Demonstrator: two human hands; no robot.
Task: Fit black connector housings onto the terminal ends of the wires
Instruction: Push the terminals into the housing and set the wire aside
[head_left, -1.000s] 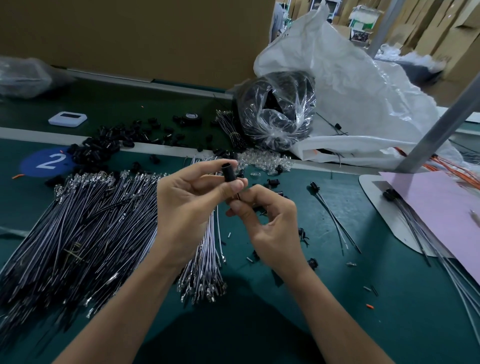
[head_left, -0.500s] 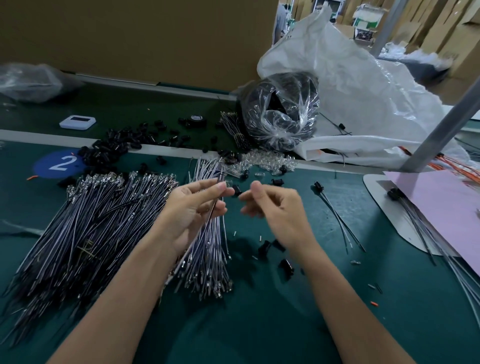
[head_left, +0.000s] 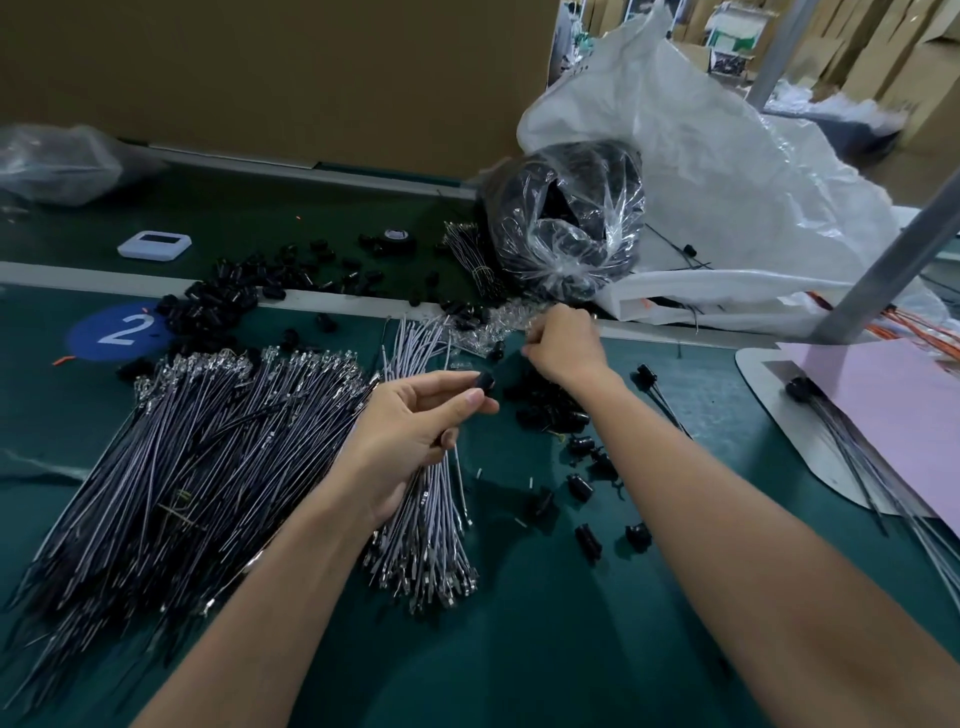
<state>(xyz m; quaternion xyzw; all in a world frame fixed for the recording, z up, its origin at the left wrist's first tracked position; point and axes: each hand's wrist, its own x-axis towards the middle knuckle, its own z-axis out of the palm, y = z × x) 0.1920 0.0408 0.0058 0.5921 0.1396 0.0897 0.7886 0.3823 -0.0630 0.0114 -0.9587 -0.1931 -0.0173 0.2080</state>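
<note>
My left hand (head_left: 410, 421) hovers over the green table and pinches a black connector housing (head_left: 485, 385) between thumb and forefinger. My right hand (head_left: 563, 340) reaches forward, fingers curled down into a pile of small clear parts (head_left: 485, 330); what it holds is hidden. A large bundle of grey wires with metal terminals (head_left: 208, 441) lies at the left. A smaller bundle (head_left: 431, 525) lies under my left wrist. Loose black housings (head_left: 550, 408) are scattered beneath my right forearm. More housings (head_left: 218, 306) are heaped at the back left.
A clear bag of black parts (head_left: 566, 223) and a big white sack (head_left: 727, 182) stand behind. Finished wires (head_left: 649, 379) lie right of my arm; more rest on a white tray (head_left: 769, 415) under a pink sheet (head_left: 893, 415). A grey post (head_left: 893, 254) slants at right.
My right hand has left the left hand and moved forward to the clear parts. My left hand now shows a black housing at its fingertips.
</note>
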